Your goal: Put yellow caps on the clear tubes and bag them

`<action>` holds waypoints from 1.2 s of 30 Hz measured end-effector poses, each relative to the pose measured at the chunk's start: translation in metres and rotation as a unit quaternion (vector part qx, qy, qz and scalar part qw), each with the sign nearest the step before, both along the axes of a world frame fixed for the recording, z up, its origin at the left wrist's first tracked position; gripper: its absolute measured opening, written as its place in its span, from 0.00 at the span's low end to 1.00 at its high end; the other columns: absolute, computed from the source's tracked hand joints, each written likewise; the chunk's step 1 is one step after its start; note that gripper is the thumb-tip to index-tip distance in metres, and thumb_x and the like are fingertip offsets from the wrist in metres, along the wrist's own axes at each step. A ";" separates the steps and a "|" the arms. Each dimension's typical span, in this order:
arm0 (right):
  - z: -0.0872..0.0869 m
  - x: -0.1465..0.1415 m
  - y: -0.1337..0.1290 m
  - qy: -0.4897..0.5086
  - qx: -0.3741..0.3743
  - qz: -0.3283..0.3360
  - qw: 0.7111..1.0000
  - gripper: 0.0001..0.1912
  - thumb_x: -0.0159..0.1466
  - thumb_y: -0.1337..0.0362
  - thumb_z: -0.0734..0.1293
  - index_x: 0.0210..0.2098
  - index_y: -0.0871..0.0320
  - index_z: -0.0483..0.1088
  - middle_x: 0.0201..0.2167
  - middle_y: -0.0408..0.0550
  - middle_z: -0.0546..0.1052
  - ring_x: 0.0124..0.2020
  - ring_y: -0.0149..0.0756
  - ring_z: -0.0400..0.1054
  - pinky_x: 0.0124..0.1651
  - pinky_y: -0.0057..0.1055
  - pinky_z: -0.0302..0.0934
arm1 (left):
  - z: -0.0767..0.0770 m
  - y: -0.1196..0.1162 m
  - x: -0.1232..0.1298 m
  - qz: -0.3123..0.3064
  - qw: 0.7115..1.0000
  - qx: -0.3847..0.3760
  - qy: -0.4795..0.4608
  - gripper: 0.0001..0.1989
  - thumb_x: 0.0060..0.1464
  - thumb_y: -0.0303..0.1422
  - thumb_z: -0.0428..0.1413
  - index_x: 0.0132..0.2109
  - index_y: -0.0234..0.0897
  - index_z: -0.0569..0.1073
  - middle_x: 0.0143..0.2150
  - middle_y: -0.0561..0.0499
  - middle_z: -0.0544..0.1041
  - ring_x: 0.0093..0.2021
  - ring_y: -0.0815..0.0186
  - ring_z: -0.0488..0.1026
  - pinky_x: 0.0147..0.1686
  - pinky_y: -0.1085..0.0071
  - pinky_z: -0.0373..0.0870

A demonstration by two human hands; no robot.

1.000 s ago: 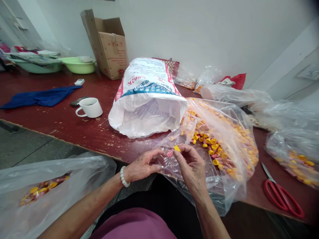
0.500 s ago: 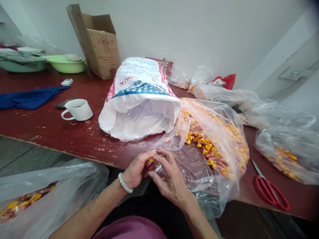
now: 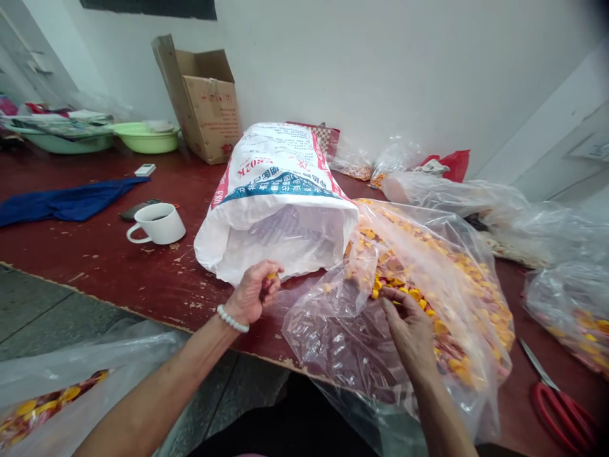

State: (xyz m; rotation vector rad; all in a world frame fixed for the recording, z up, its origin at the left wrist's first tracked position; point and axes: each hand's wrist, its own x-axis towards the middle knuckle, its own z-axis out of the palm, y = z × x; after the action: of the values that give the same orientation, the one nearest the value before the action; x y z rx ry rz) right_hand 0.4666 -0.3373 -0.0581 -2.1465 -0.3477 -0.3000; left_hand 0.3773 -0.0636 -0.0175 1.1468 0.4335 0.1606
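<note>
My left hand [image 3: 257,292], with a pale bead bracelet at the wrist, is closed around a small yellow-capped piece [image 3: 271,276]. Most of that piece is hidden by the fingers. It is held just in front of the mouth of a white printed woven sack [image 3: 280,171], which has clear plastic tubes [image 3: 280,225] inside. My right hand [image 3: 412,324] reaches into the opening of a clear plastic bag [image 3: 352,355]. Its thumb and fingers are apart, with the fingertips at a heap of small dark-red pieces with yellow caps [image 3: 413,293].
A white cup [image 3: 164,225] with dark liquid stands left of the sack. Red-handled scissors [image 3: 561,406] lie at the right edge. Behind are a cardboard box [image 3: 214,120], a green basin [image 3: 147,138] and a blue cloth [image 3: 76,202]. Another bag of capped pieces [image 3: 52,406] hangs at lower left.
My hands were together near the table edge; now they are apart. The left has moved up and left to the sack, the right has gone right into the bag. The view has shifted.
</note>
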 end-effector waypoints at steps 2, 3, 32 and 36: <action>-0.011 0.024 -0.003 -0.024 -0.083 0.006 0.996 0.15 0.60 0.60 0.60 0.42 0.61 0.71 0.37 0.53 0.75 0.34 0.39 0.69 0.39 0.37 0.64 | 0.003 0.016 0.026 0.056 0.984 0.169 -0.023 0.13 0.48 0.42 0.51 0.34 0.37 0.66 0.16 0.61 0.58 0.15 0.75 0.51 0.14 0.78 0.45; -0.016 0.033 -0.001 -0.034 -0.104 0.017 0.994 0.14 0.58 0.62 0.61 0.41 0.60 0.71 0.38 0.53 0.75 0.37 0.40 0.68 0.42 0.38 0.63 | 0.004 0.023 0.042 0.072 0.962 0.264 -0.029 0.14 0.50 0.44 0.50 0.36 0.37 0.66 0.18 0.60 0.60 0.16 0.75 0.53 0.15 0.78 0.48; 0.027 -0.086 0.056 -0.039 0.109 0.150 0.982 0.07 0.64 0.63 0.63 0.40 0.55 0.71 0.38 0.48 0.74 0.40 0.35 0.68 0.43 0.32 0.64 | -0.015 -0.005 -0.004 -0.125 0.989 0.079 -0.022 0.14 0.46 0.39 0.60 0.35 0.36 0.64 0.18 0.60 0.62 0.16 0.75 0.59 0.18 0.77 0.56; 0.020 -0.094 0.069 -0.023 0.100 0.160 0.982 0.10 0.64 0.63 0.62 0.45 0.55 0.69 0.41 0.50 0.74 0.42 0.36 0.69 0.44 0.34 0.65 | -0.025 -0.038 -0.049 -0.161 0.984 -0.069 -0.016 0.14 0.47 0.35 0.62 0.31 0.36 0.63 0.17 0.61 0.60 0.16 0.76 0.57 0.17 0.78 0.52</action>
State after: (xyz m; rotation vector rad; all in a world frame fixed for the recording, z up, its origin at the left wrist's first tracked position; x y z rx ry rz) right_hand 0.3731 -0.2687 -0.0384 -1.8542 -0.6538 -0.1907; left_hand 0.3282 -0.1017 -0.0428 1.0612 0.2223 -0.1319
